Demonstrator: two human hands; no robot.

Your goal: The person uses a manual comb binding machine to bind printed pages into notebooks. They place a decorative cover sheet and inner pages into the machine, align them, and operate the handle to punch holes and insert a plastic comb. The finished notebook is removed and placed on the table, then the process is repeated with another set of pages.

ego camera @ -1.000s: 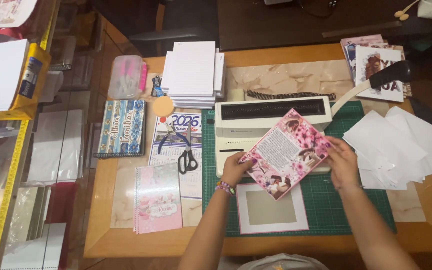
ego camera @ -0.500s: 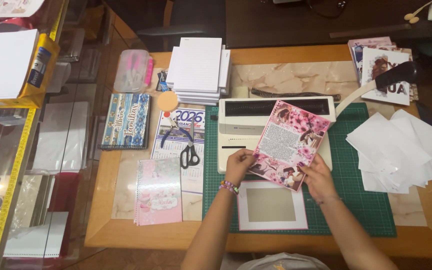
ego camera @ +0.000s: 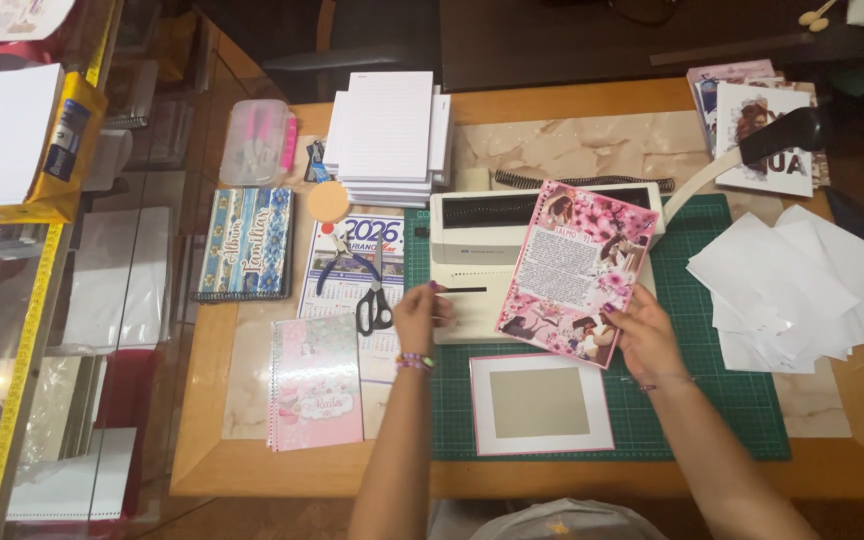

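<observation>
My right hand grips the lower right corner of a pink floral printed sheet, holding it tilted over the white binding machine. My left hand rests on the machine's front left, fingers curled at a dark slot, holding nothing that I can see. A pink-framed card with a grey middle lies flat on the green cutting mat just in front of both hands.
Scissors and blue pliers lie on a calendar sheet left of the machine. A pink spiral notebook, a blue floral album, a stack of lined pads, loose white sheets and a black spiral coil surround the mat.
The pink sheet has turned more upright and shifted up over the machine. My left hand let go of it and moved left onto the machine's front; my right hand alone holds it.
</observation>
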